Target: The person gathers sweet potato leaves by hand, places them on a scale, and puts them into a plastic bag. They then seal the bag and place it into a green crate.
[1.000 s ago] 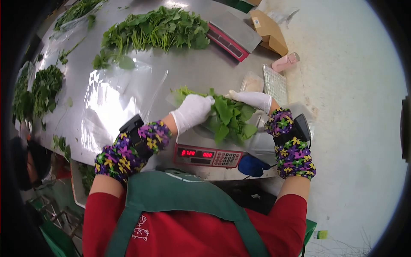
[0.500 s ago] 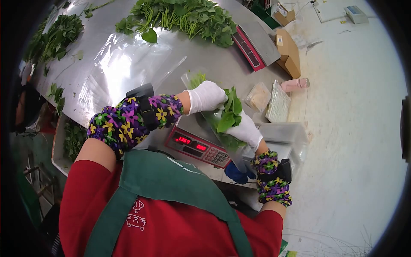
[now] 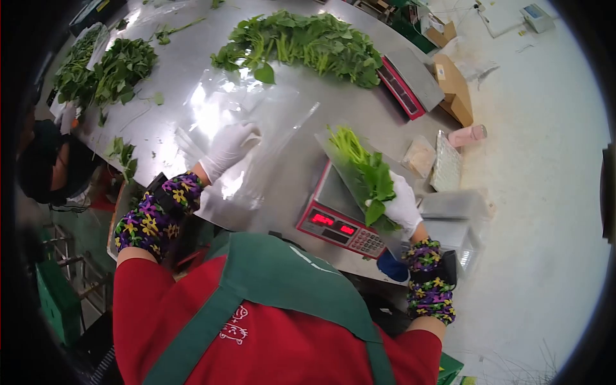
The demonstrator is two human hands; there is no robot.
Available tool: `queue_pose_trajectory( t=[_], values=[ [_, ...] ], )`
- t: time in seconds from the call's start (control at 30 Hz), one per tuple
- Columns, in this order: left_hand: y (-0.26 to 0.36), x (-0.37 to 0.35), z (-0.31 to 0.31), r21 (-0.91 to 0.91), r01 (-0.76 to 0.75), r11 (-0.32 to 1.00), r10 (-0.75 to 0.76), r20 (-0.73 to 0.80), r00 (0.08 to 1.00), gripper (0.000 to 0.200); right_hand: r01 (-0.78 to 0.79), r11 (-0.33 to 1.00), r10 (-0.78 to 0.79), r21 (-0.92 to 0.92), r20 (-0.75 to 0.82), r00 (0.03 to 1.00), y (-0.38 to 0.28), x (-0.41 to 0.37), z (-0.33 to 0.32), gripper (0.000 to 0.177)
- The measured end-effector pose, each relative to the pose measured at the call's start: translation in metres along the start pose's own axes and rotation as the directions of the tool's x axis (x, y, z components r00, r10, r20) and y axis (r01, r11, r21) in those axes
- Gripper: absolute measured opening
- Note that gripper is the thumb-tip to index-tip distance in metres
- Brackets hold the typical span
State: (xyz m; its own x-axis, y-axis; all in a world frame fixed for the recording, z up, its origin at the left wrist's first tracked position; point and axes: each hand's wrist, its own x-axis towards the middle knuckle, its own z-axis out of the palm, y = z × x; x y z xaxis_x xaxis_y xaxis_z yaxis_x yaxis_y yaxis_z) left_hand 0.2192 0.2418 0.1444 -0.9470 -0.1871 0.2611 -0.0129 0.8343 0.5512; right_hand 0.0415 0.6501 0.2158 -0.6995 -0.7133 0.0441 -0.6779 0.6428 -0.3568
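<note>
My left hand (image 3: 232, 149), in a white glove, is over a spread of clear plastic bags (image 3: 273, 125) on the metal table. Its fingers are curled together, and I cannot tell whether they grip any film. In my white-gloved right hand (image 3: 403, 204) is a bunch of leafy greens (image 3: 372, 176) in a clear plastic sleeve, stems pointing away from me. The bunch slants over the plate of a red digital scale (image 3: 337, 228) with lit red figures. My right fingers are partly hidden behind the leaves.
A large heap of greens (image 3: 308, 48) lies at the back, beside a second red scale (image 3: 404, 86). More greens (image 3: 125, 70) are at the left, near another person's arm (image 3: 61, 167). A cardboard box (image 3: 452, 90), pink bottle (image 3: 467, 135) and clear plastic containers (image 3: 452, 205) stand right.
My left hand has left the bunch and moved left onto the plastic bags. My right hand keeps the bunch near the scale. The whole view has shifted a little.
</note>
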Motion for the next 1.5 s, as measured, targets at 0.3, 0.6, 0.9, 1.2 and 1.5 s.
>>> queue_pose_trajectory(
  t=[0.3, 0.6, 0.9, 1.2, 1.5],
  values=[
    [-0.135, -0.083, -0.004, 0.301, -0.228, 0.926, 0.141, 0.284, 0.948, 0.015, -0.245, 0.831, 0.182, 0.5, 0.172, 0.968, -0.018, -0.004, -0.004, 0.074],
    [-0.064, -0.05, 0.051, 0.118, -0.024, 0.993, -0.004, 0.231, 0.973, 0.02, -0.239, 0.908, 0.233, 0.343, 0.062, 0.971, -0.188, -0.046, 0.038, 0.074],
    [-0.068, -0.058, 0.063, -0.008, -0.206, 0.978, 0.199, 0.299, 0.933, 0.019, -0.412, 0.889, 0.42, 0.201, 0.004, 0.908, -0.235, -0.11, 0.114, 0.081],
    [-0.035, -0.026, 0.033, -0.186, 0.063, 0.98, -0.002, 0.308, 0.951, 0.012, -0.433, 0.894, 0.428, 0.114, 0.063, 0.901, -0.255, -0.122, 0.128, 0.086],
    [0.029, -0.028, -0.025, -0.357, -0.239, 0.903, 0.269, 0.035, 0.963, 0.009, -0.352, 0.93, 0.356, 0.103, -0.021, 0.934, -0.26, -0.09, 0.116, 0.084]
  ],
)
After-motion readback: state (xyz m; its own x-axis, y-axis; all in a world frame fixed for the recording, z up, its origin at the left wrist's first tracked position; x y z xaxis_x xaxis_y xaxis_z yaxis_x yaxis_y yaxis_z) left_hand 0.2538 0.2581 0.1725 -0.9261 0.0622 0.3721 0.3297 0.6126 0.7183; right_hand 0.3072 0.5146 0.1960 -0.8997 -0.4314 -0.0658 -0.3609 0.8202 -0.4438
